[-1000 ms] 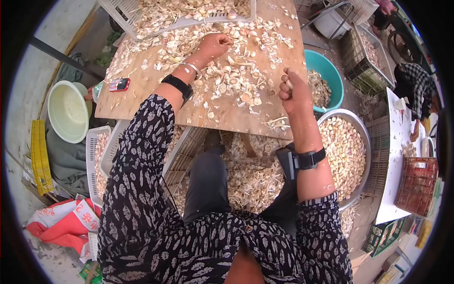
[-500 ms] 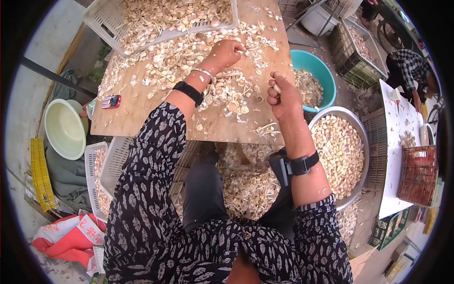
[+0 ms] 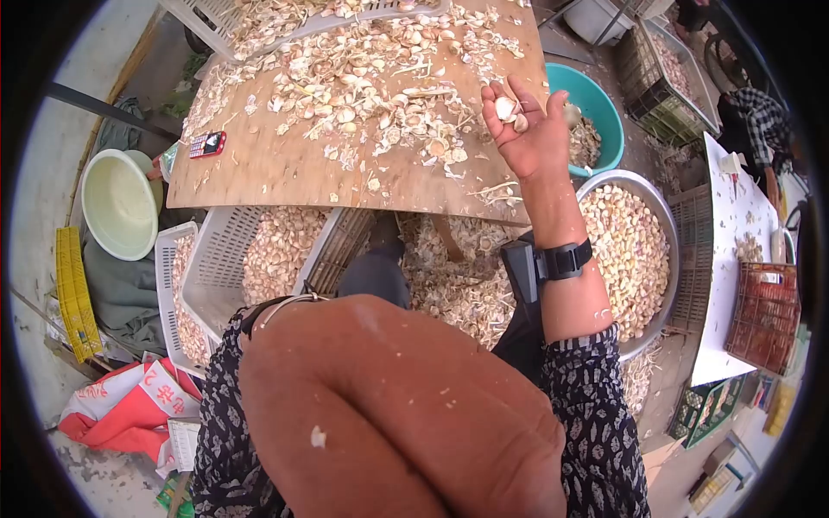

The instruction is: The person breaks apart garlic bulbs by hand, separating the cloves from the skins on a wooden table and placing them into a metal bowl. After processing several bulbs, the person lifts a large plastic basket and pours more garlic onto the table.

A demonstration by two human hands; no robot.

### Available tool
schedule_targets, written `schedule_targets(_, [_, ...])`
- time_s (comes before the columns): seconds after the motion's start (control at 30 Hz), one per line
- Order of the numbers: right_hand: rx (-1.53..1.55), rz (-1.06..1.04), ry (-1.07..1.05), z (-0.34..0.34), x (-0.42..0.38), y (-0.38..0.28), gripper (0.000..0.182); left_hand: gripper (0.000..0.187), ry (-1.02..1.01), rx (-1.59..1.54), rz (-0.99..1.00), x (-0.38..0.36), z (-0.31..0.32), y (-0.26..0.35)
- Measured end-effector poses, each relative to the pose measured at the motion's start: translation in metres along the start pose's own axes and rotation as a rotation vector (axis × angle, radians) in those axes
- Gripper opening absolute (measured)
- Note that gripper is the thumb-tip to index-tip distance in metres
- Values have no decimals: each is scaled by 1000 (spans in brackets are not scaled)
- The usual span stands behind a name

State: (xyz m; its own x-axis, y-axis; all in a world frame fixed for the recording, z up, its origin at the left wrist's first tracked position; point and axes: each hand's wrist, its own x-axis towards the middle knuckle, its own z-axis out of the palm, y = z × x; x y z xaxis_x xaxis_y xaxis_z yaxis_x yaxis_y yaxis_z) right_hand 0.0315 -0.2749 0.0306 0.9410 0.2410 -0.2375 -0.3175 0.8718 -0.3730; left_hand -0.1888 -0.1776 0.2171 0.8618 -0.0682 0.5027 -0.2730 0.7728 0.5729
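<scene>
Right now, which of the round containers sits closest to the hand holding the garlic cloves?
The teal basin, just right of the right hand. The metal bowl of cloves sits lower by the forearm; the pale basin is far left.

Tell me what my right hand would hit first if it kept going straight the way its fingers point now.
Your right hand, palm up and cupping garlic cloves, points up and away over the edge of the garlic-strewn wooden board. It would probably meet the board's scattered cloves and skins first, though depth is unclear.
</scene>
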Motion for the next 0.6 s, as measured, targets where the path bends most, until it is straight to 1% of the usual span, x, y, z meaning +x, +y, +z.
schedule_targets(0.03, [28, 5, -27, 0, -1, 1, 73, 2, 2, -2, 3, -1, -2, -2])
schedule_targets(0.1, [54, 14, -52, 1, -1, 3, 74, 4, -106, -72, 137, 2, -12, -5])
schedule_targets(0.13, [59, 23, -75, 2, -1, 5, 74, 4, -99, -73, 140, 6, -16, -4])
schedule_targets(0.2, [60, 45, -96, 1, 0, 9, 75, 5, -263, 33, 187, 14, -23, 2])
schedule_targets(0.23, [42, 38, -89, 2, 1, 11, 76, 5, -252, 36, 193, 13, -22, 3])
schedule_targets(0.3, [16, 29, -89, 3, 4, 11, 78, 4, -213, 124, 310, 13, -22, 3])
schedule_targets(0.33, [-1, 22, -74, 2, 5, 11, 78, 4, -211, 125, 315, 14, -24, 4])
schedule_targets(0.4, [-17, 20, -59, 4, 2, 14, 78, 4, -279, 118, 225, 18, -35, 6])
schedule_targets(0.47, [38, 29, -51, 8, 0, 16, 68, 6, -347, 114, 143, 22, -51, 8])
schedule_targets(0.5, [33, 39, -52, -2, 6, 16, 68, 8, -376, 111, 101, 21, -58, 9])
schedule_targets(0.57, [37, 182, -250, -25, 25, 17, 52, 11, -434, 115, 28, 11, -69, 14])
schedule_targets(0.6, [-71, 170, -204, -12, 15, 22, 30, 12, -280, 249, -158, -5, -75, 17])
